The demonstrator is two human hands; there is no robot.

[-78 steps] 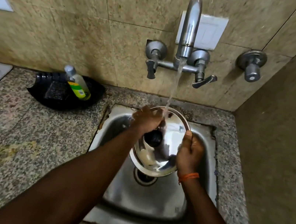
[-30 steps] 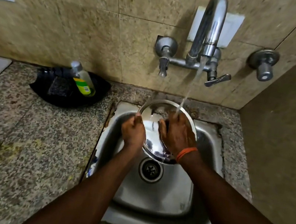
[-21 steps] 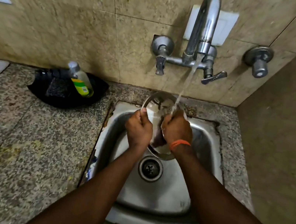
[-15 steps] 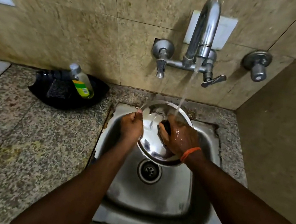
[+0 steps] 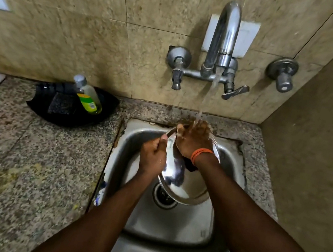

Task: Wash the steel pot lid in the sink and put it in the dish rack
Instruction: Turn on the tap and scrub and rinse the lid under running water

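The round steel pot lid (image 5: 182,185) is tilted over the steel sink (image 5: 167,224), above the drain (image 5: 164,195). My left hand (image 5: 152,158) grips its left rim. My right hand (image 5: 194,140), with an orange band at the wrist, lies flat on the lid's upper part under the running water. The lid's black knob (image 5: 190,166) shows just below that wrist. Water streams from the tap (image 5: 224,39) onto my right hand.
A black tray (image 5: 63,109) on the granite counter (image 5: 25,158) left of the sink holds a scrub pad and a soap bottle (image 5: 88,97). A side wall (image 5: 321,150) stands close on the right. A separate valve (image 5: 282,74) is on the tiled wall. No dish rack shows.
My right hand has slid up from the knob area to the lid's top edge under the stream. The lid sits lower and more tilted; my left hand still holds the rim.
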